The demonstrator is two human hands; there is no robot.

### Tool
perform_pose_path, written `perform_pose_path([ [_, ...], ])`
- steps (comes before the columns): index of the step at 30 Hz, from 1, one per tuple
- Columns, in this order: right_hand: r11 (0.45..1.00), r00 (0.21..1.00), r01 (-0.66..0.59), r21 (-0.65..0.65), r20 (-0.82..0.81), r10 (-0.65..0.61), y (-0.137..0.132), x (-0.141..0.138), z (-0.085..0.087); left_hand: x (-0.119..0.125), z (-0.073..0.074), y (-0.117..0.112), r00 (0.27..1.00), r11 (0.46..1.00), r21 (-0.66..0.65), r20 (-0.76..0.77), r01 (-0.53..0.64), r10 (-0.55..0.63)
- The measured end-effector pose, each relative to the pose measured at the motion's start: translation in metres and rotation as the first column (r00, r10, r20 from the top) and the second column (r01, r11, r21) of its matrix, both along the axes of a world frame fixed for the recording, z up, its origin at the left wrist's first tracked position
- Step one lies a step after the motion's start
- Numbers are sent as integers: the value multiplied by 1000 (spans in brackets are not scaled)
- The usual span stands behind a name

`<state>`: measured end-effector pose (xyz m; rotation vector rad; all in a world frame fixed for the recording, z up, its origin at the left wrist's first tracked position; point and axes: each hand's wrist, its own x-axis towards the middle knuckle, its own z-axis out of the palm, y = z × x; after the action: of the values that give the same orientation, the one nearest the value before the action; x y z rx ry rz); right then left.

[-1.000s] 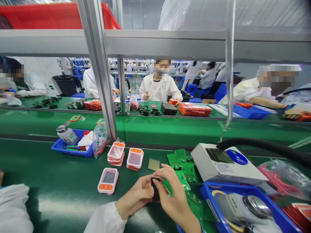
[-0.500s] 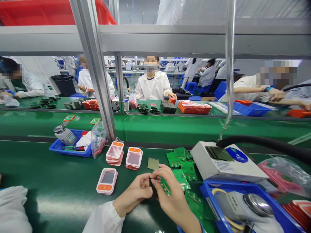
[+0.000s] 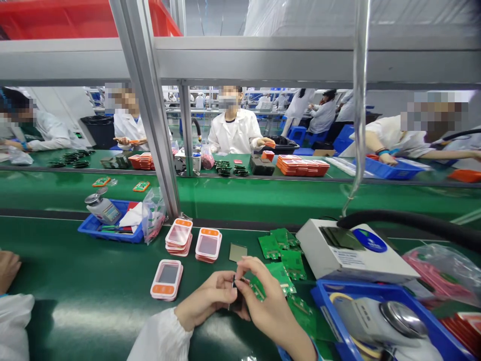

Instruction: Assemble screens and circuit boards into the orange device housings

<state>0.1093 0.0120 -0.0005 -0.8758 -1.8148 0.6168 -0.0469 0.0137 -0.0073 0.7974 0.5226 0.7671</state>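
My left hand (image 3: 208,300) and my right hand (image 3: 265,301) meet low in the middle of the view, over the green bench. Both pinch a small dark flat part (image 3: 236,296) on a green circuit board (image 3: 259,290); most of the part is hidden by my fingers. Just left of my hands lies a single white and orange case (image 3: 167,279). Two short stacks of the same cases (image 3: 193,240) stand behind it. A small grey glass panel (image 3: 238,252) lies flat beyond my fingers. Loose green circuit boards (image 3: 285,255) spread out to the right.
A white box-shaped device (image 3: 349,250) with a black hose stands at right, a blue tray (image 3: 338,321) with a metal tool in front of it. Another blue tray (image 3: 108,228) sits at left by a metal post (image 3: 150,110). Another person's hand and sleeve (image 3: 9,301) show at far left. People in white coats work across the belt.
My fingers have shifted on the dark part, which now shows edge-on and thinner. A hand has come into view at the far left edge. The camera has tilted slightly.
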Motion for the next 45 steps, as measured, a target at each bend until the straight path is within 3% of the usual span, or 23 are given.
perform_pose_path([
  [13,985,992,125,116,9,-127,3,-2,-3,-1,2,0,1000,1000,16,-8,-3,3],
  [30,999,998,-29,-19,-48,28,2,-3,0,-1,2,2,998,999,-28,-67,-25,23],
  [45,1000,999,-11,0,-40,11,2,-4,3,-1,0,1,999,999,-36,-39,-13,11],
])
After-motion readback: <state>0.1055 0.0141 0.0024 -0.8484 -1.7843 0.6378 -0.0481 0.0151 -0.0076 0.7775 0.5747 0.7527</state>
